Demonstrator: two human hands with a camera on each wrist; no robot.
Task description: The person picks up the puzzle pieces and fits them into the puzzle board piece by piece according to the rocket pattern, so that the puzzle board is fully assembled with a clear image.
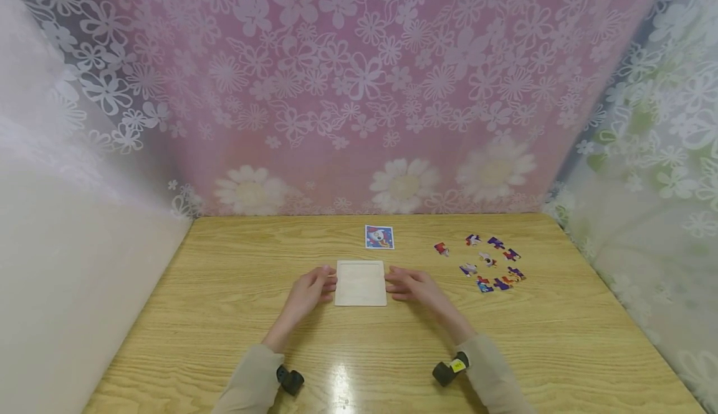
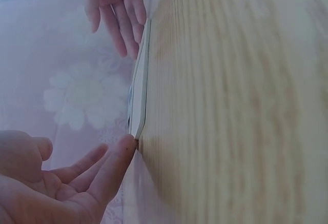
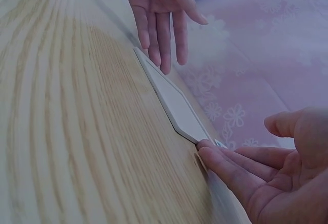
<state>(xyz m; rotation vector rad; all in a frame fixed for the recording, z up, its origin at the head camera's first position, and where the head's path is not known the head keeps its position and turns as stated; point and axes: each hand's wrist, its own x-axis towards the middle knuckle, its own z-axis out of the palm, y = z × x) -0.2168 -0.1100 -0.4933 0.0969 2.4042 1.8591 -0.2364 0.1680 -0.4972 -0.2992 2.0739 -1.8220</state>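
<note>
A square, off-white tray (image 1: 361, 284) with a thin raised border lies flat on the wooden table. My left hand (image 1: 307, 290) is at its left edge, fingers relaxed, a fingertip touching the side; the left wrist view shows this hand (image 2: 66, 183) with the thumb held away from the tray (image 2: 139, 88). At the right edge, my right hand (image 1: 417, 288) touches the side with its fingertips. In the right wrist view this hand (image 3: 277, 170) has fairly straight fingers against the tray's (image 3: 174, 106) edge and its thumb raised.
Behind the tray lies a small picture card (image 1: 379, 237) with a white figure on blue. Several loose jigsaw pieces (image 1: 501, 284) are spread at the right of the table (image 1: 235, 351). Flower-patterned cloth (image 1: 359, 90) hangs behind and at the sides.
</note>
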